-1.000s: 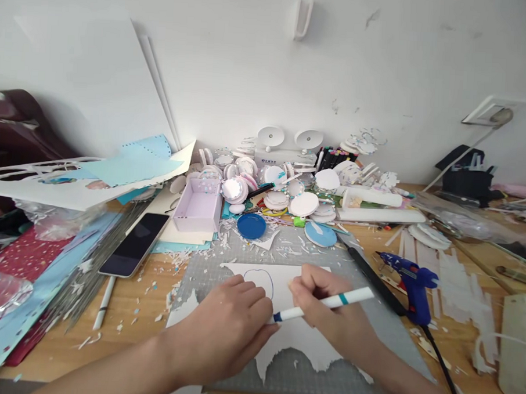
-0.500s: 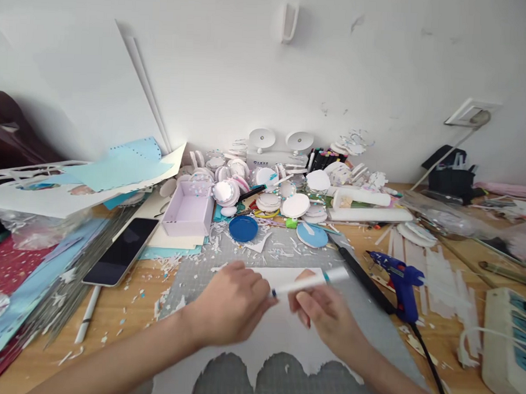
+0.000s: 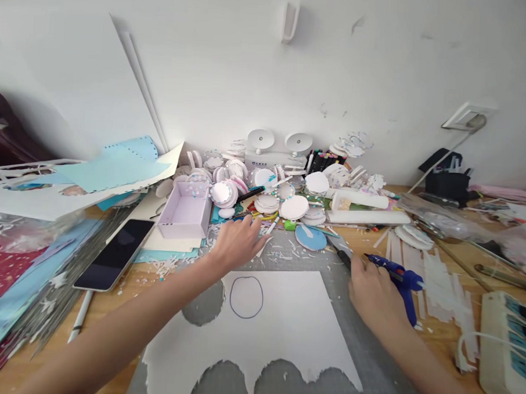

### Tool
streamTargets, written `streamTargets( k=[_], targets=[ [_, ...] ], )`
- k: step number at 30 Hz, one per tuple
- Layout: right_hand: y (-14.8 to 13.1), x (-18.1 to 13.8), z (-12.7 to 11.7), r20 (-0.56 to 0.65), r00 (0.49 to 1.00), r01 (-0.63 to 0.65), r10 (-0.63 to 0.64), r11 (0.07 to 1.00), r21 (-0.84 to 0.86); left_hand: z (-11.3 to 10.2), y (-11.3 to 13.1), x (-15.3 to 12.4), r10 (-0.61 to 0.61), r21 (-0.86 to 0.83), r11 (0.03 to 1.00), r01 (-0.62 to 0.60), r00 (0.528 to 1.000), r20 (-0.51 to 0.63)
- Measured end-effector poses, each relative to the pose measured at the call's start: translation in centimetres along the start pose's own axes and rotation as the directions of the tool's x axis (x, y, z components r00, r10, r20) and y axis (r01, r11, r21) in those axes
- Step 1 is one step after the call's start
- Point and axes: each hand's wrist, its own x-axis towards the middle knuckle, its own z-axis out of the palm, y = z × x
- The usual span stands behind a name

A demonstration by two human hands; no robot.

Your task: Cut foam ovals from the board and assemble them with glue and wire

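Head view: your right hand (image 3: 374, 289) was over the black-handled knife (image 3: 343, 258), left hand (image 3: 238, 240) beside the white pen (image 3: 271, 225), well apart; couldn't tell either grip. Circle-marked white sheet (image 3: 292, 332) lay on the gray mat (image 3: 375, 370).

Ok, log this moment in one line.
left hand: beside white marker | right hand: on black-handled knife | white sheet: on grey mat, drawn circle uncut

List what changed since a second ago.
Left hand moved forward past the white paper, uncovering the drawn circle. Right hand let go of the white marker, apparently now beside the left hand, and moved right to the black knife, grip unclear. Phone, lilac box, glue gun stayed.
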Motion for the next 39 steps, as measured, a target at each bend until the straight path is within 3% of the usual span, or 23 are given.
streamTargets(
  k=[6,8,10,12,14,18,21,25,29,32,39],
  targets=[
    [0.1,0.2,-0.6,0.011,0.999,0.038,-0.038,0.999,0.015,-2.1,-1.7,-7.0,0.084,-0.130,0.988,-0.087,0.996,-0.023],
    [0.2,0.2,-1.6,-0.020,0.998,0.056,-0.053,0.987,0.153,-2.5,-2.0,-8.8,0.051,-0.203,0.977,-0.060,0.997,-0.053],
    [-0.1,0.1,-3.4,-0.044,0.998,0.064,-0.050,0.904,0.422,-2.9,-1.6,-9.8,-0.025,-0.403,0.915,-0.007,0.997,-0.075],
    [-0.9,0.0,-5.7,0.055,0.992,0.042,-0.113,0.710,0.703,-3.3,-0.5,-10.2,-0.098,-0.628,0.776,0.060,0.995,-0.025],
    [-2.3,-0.2,-8.3,0.181,0.947,-0.023,-0.264,0.510,0.860,-3.6,1.0,-10.2,-0.110,-0.807,0.575,0.136,0.990,0.088],
    [-5.1,-0.7,-11.8,0.287,0.816,-0.222,-0.501,0.188,0.957,-3.8,3.8,-9.6,-0.055,-0.964,0.151,0.220,0.975,0.214],
    [-6.0,-1.0,-12.4,0.316,0.751,-0.366,-0.580,0.032,0.930,-4.1,4.4,-9.5,-0.114,-0.966,-0.003,0.258,0.960,0.257],
    [-6.5,-1.1,-12.0,0.322,0.705,-0.435,-0.632,-0.026,0.900,-4.1,4.1,-9.9,-0.198,-0.964,0.016,0.265,0.946,0.256],
    [-7.8,-1.3,-11.5,0.331,0.741,-0.440,-0.584,-0.050,0.897,-3.7,4.1,-10.1,-0.235,-0.962,0.114,0.248,0.947,0.217],
    [-8.5,-1.4,-11.3,0.322,0.759,-0.425,-0.566,-0.055,0.904,-3.6,4.2,-10.0,-0.225,-0.963,0.082,0.256,0.946,0.233],
    [-8.4,-1.4,-11.2,0.331,0.743,-0.411,-0.582,-0.006,0.912,-3.4,4.0,-10.1,-0.225,-0.958,0.093,0.270,0.943,0.244]
  ],
)
